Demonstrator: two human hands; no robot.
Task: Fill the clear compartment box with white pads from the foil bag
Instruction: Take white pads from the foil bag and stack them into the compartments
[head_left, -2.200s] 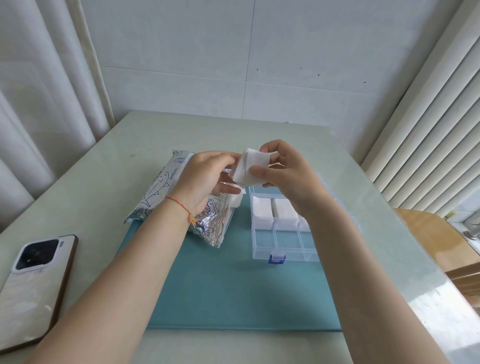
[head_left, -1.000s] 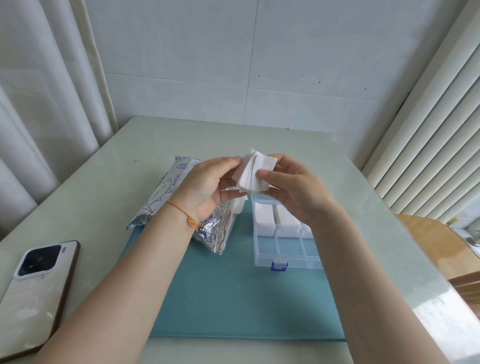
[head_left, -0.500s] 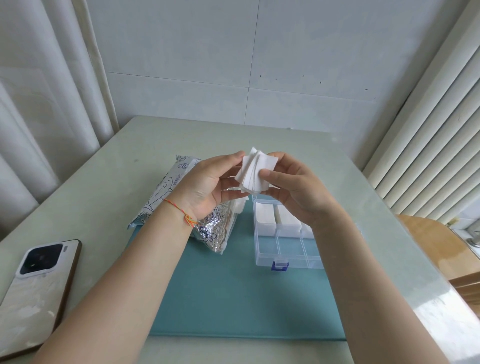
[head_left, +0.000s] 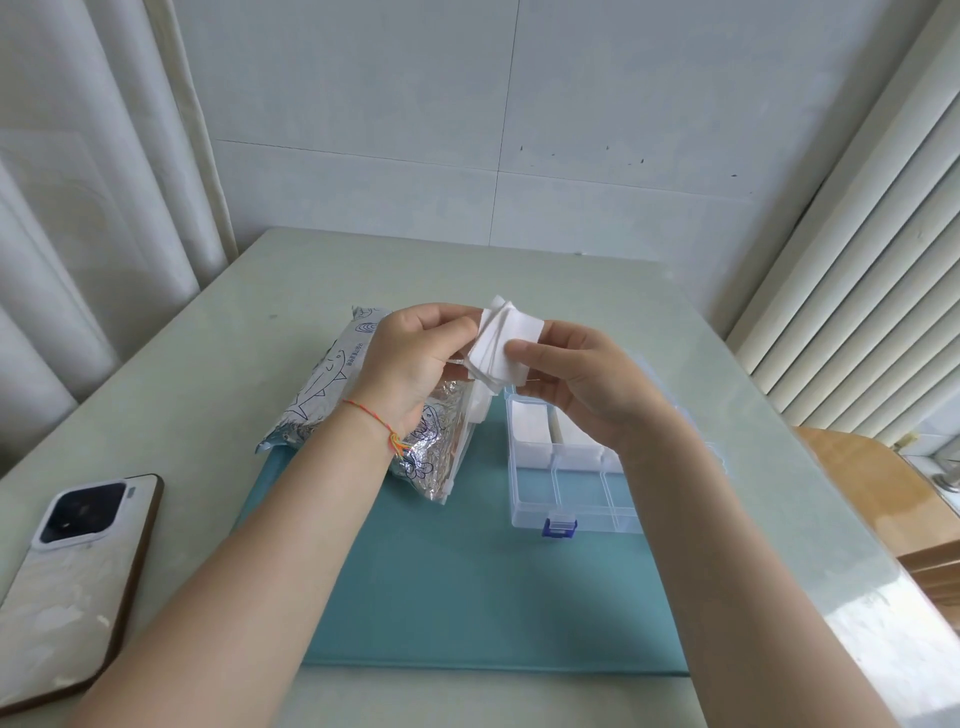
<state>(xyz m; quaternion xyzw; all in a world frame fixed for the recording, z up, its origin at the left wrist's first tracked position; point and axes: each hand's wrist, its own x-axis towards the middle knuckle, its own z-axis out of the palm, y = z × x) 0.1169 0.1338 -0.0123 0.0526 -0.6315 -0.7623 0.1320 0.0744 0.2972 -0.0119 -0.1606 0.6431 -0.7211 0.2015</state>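
1. The clear compartment box (head_left: 566, 483) sits open on the teal mat (head_left: 467, 587), near cells bare (far ones hold pads).
2. Above it, left hand (head_left: 415, 364) and right hand (head_left: 582, 384) both pinch a fanned stack of white pads (head_left: 501, 343), likely squaring it.
3. The foil bag (head_left: 358, 405) lies left, behind the left wrist, on the desk (head_left: 208, 374).

On the table (head_left: 208, 332) lies a mat (head_left: 467, 587) — foil bag (head_left: 332, 384) at its far left, compartment box (head_left: 566, 499) to the right, phone (head_left: 72, 587) off the mat — near left.

Foil bag (head_left: 332, 384) print too small to read (fish doodles)
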